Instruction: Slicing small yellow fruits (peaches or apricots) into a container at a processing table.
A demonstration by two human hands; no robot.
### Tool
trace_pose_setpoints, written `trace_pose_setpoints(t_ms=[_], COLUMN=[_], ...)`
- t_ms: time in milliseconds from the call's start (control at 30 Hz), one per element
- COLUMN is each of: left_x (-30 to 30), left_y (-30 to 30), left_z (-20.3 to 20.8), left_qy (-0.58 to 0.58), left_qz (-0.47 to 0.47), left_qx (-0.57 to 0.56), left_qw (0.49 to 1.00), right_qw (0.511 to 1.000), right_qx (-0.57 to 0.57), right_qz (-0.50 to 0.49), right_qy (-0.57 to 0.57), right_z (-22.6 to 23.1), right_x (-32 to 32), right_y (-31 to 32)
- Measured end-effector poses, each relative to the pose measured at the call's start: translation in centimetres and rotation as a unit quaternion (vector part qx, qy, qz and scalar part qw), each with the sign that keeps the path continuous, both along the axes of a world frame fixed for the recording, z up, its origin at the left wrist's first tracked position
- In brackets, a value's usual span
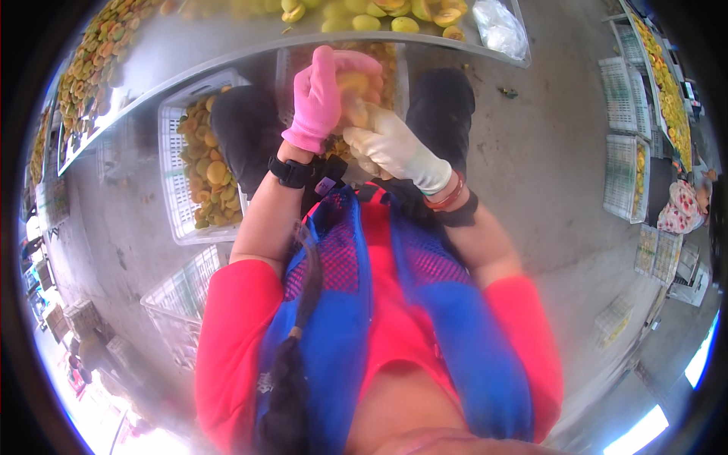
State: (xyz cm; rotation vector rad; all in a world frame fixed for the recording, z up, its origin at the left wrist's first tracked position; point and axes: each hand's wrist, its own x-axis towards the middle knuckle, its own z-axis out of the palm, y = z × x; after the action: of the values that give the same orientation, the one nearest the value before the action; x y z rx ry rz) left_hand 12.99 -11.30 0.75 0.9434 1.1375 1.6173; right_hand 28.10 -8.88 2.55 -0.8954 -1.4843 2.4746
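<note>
My left hand (318, 102), in a pink glove, is closed round a yellow-orange peach (352, 85), blurred by motion. Just below and right of it, my right hand (390, 148), in a white glove, has its fingers curled in against the same fruit. Its fingertips are smeared, so whether the peach is whole or in halves I cannot tell. Both hands are over my lap, between my knees. Under them, partly hidden, stands a crate (402, 76) with more peach pieces. A white crate (168, 167) full of peach halves (208, 171) stands by my left knee.
A metal table (205, 45) runs across in front, with whole and cut peaches (366, 23) and a clear plastic bag (500, 30) on it. An emptier white crate (186, 292) is at my left side. Stacked crates (626, 174) and a person's patterned sleeve (679, 208) are far right.
</note>
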Motion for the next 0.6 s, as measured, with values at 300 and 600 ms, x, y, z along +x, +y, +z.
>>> trace_pose_setpoints(t_ms=[300, 600], left_x=[-1.7, -2.5], left_y=[0.1, -0.6], left_z=[1.0, 1.3], left_qy=[0.078, 0.021], left_qz=[-0.137, -0.107], left_qx=[0.088, 0.028], left_qw=[0.984, 0.994], right_qw=[0.984, 0.976], right_qx=[0.144, -0.166], right_qz=[0.089, 0.115], right_qy=[0.05, 0.087], right_z=[-0.5, 0.0], right_x=[1.2, 0.1], right_y=[0.3, -0.2])
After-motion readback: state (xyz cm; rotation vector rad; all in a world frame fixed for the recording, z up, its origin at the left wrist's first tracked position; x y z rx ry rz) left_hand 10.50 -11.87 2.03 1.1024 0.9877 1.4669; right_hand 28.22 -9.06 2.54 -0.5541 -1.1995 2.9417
